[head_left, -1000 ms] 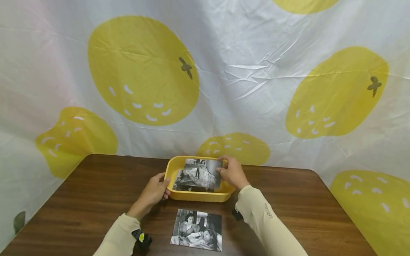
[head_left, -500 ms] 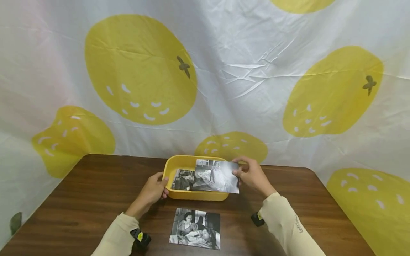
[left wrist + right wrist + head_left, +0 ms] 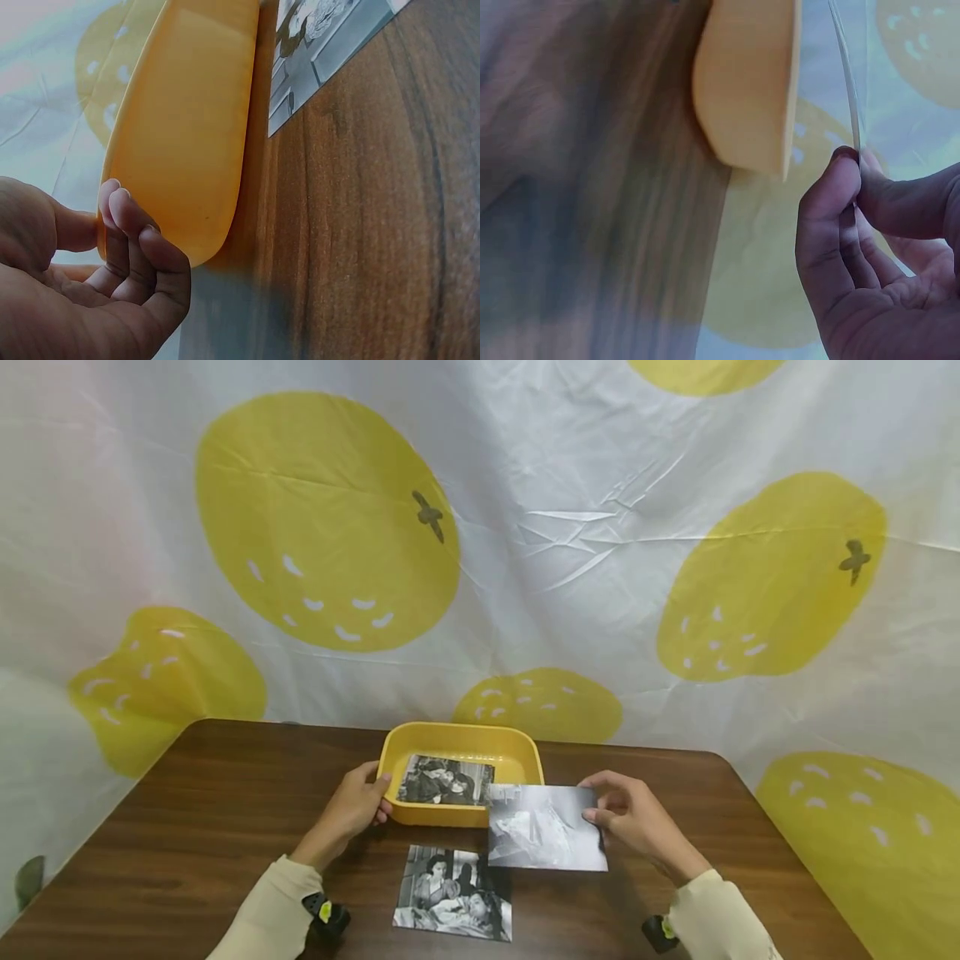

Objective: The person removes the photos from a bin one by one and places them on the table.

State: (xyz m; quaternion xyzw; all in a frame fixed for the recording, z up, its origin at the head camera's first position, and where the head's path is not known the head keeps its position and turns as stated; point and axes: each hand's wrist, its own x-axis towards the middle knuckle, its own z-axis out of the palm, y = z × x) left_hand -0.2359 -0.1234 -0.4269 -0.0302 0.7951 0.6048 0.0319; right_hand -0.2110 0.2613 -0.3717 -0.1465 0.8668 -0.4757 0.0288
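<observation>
My left hand (image 3: 352,802) grips the left end of a yellow plastic tray (image 3: 517,752), thumb over the rim and fingers against the outer wall (image 3: 187,135). Inside the tray lies a black-and-white photo (image 3: 442,779). Between thumb and fingers, my right hand (image 3: 633,818) pinches the right edge of another black-and-white photo (image 3: 547,827), glare across its surface. That photo is held in the air in front of the tray's right corner; the right wrist view shows it edge-on as a thin strip (image 3: 847,75). A third photo (image 3: 453,893) lies on the table in front of the tray.
The brown wood-grain table (image 3: 225,827) reaches back to a white cloth (image 3: 555,593) printed with large yellow fruits. The tray stands near the table's back edge. Each wrist carries a small black camera, such as the left wrist camera (image 3: 326,917).
My right hand has drawn the photo out of the tray, moving it right and toward me, which uncovers the photo beneath. The left hand keeps its hold on the tray.
</observation>
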